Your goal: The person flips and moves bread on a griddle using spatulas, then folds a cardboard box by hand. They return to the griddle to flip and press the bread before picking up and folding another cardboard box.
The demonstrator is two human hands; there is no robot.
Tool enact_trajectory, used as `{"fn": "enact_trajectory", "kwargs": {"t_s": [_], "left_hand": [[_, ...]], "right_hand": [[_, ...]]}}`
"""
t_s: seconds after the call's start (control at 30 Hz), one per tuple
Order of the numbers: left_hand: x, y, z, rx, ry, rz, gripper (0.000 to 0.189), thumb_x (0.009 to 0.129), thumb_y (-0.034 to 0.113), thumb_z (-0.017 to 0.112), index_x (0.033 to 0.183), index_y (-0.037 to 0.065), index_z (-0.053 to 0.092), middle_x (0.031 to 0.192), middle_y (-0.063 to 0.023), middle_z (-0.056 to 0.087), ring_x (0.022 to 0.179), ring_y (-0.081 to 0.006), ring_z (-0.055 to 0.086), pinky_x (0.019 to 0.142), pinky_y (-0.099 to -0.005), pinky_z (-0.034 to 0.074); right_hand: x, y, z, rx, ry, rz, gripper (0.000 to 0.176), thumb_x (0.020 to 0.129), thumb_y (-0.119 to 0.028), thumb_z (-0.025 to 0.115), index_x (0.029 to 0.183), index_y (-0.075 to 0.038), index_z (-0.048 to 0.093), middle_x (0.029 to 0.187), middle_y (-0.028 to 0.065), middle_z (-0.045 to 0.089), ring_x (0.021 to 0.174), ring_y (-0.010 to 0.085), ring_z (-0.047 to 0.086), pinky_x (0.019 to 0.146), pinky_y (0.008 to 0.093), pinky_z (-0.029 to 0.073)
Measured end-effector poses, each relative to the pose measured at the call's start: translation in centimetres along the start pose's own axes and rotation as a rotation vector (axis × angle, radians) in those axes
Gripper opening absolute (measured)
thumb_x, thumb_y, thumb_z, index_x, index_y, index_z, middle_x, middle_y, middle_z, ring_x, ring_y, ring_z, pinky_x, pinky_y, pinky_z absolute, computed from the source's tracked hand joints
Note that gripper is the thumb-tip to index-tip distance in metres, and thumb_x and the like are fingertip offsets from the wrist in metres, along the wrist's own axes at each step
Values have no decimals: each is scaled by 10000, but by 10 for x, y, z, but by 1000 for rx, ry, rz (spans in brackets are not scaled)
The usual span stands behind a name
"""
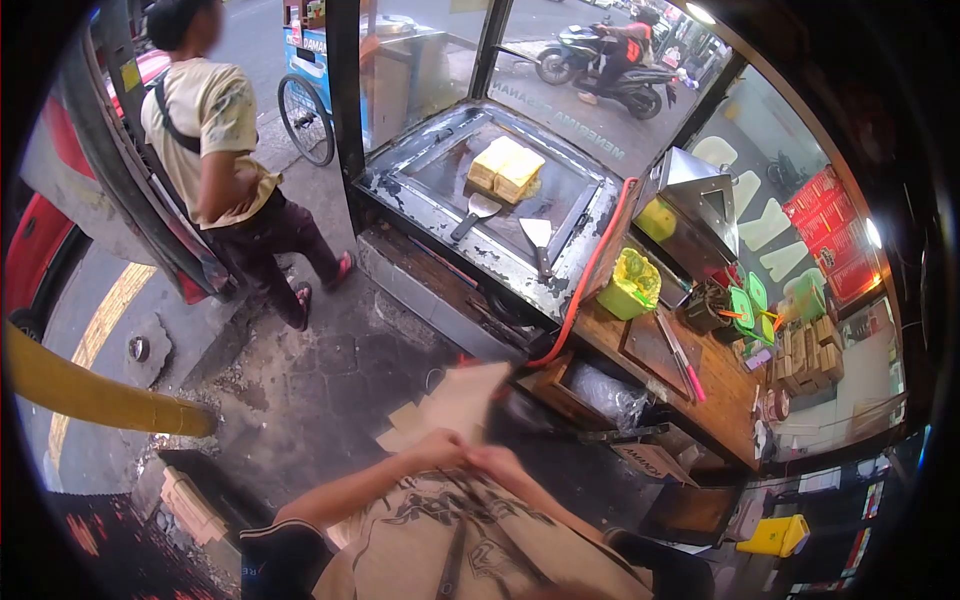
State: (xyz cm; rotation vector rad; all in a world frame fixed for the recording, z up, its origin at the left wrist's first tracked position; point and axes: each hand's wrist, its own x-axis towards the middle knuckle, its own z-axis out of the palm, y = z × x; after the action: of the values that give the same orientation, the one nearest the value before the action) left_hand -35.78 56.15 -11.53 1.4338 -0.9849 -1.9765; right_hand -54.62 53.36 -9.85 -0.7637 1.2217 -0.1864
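Both hands meet in front of the chest at the lower middle. My left hand (436, 452) and my right hand (494, 464) have their fingers closed at the edge of a light brown cardboard piece (455, 402), which extends beyond them over the floor. Ahead is a griddle (420, 165) with blocks of yellowish bread (506, 168) side by side on its plate. Two metal spatulas lie in front of the bread, one (480, 208) to the left and one (537, 235) to the right.
A person (225, 130) stands at the left beyond a yellow pole (110, 390). On the wooden counter (715, 400) at the right are a green tub (630, 285), a pink-handled tool (692, 380) and stacked small boxes (808, 355). A motorbike (610, 75) is outside the glass.
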Motion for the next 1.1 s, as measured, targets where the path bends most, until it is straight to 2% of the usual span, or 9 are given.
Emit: {"fn": "enact_trajectory", "kwargs": {"t_s": [0.23, 0.33, 0.43, 0.53, 0.63, 0.83, 0.93, 1.03, 1.1], "left_hand": [[24, -29, -7, 186, -164, 36, 173, 755, 62, 623, 907, -13, 589, 856, -78, 614, 778, -124, 561, 645, -249, 452], [18, -20, -4, 174, -145, 62, 300, 703, 193, 771, 886, -7, 645, 883, -90, 651, 800, -152, 590, 698, -287, 475], [6, -4, 0, 166, -129, 61, 279, 740, 175, 750, 910, -25, 658, 899, -91, 663, 837, -145, 599, 732, -284, 485], [11, -12, -1, -53, -295, 56, 240, 783, 120, 702, 966, -33, 671, 925, -97, 674, 873, -140, 609, 764, -286, 491], [-6, 7, -1, 41, -260, 126, 232, 816, 95, 657, 1007, -35, 675, 941, -99, 679, 880, -139, 615, 777, -289, 494], [10, -17, -8, -123, -314, -52, 287, 902, 205, 609, 1077, -19, 567, 1002, -88, 624, 917, -162, 600, 814, -290, 494], [-16, 20, -12, -417, -151, -146, 412, 909, 307, 598, 1148, -13, 500, 1014, -109, 607, 911, -188, 610, 776, -297, 515], [-1, 38, -20, -214, 210, 4, 532, 895, 407, 595, 1194, -10, 456, 1050, -157, 598, 897, -221, 623, 725, -316, 530], [1, 61, -35, 173, 430, 250, 564, 849, 401, 654, 1177, -16, 461, 1060, -189, 607, 848, -255, 642, 699, -357, 532]], "right_hand": [[-21, -19, 15, -248, 76, -22, 152, 807, -115, 721, 866, 17, 675, 796, 66, 674, 690, 102, 612, 612, 216, 479], [-14, -8, 8, -369, -10, -129, 179, 791, -144, 743, 854, 12, 681, 793, 64, 674, 670, 93, 598, 607, 211, 479], [-20, -12, 12, -295, -3, -128, 213, 788, -176, 749, 866, 10, 682, 790, 64, 675, 661, 92, 598, 605, 221, 488], [-12, -14, 16, -236, 197, -51, 220, 811, -198, 726, 881, 7, 684, 787, 82, 678, 680, 97, 617, 617, 224, 502], [-6, -5, 13, -321, 339, -231, 305, 793, -353, 700, 844, -53, 710, 778, 58, 688, 671, 139, 627, 624, 296, 502], [7, -12, 12, -671, 427, -348, 269, 773, -326, 633, 840, -76, 708, 826, 132, 665, 679, 231, 650, 627, 333, 498], [9, -25, 17, -818, 390, -653, 258, 764, -276, 695, 876, -44, 709, 807, 127, 663, 726, 273, 658, 644, 345, 500], [0, -50, 33, -912, 302, -849, 204, 775, -231, 679, 804, -30, 692, 755, 115, 631, 716, 286, 638, 625, 366, 491], [-14, -70, 48, -909, 247, -938, 144, 790, -170, 662, 773, -27, 672, 734, 105, 601, 664, 272, 627, 594, 362, 485]]}}
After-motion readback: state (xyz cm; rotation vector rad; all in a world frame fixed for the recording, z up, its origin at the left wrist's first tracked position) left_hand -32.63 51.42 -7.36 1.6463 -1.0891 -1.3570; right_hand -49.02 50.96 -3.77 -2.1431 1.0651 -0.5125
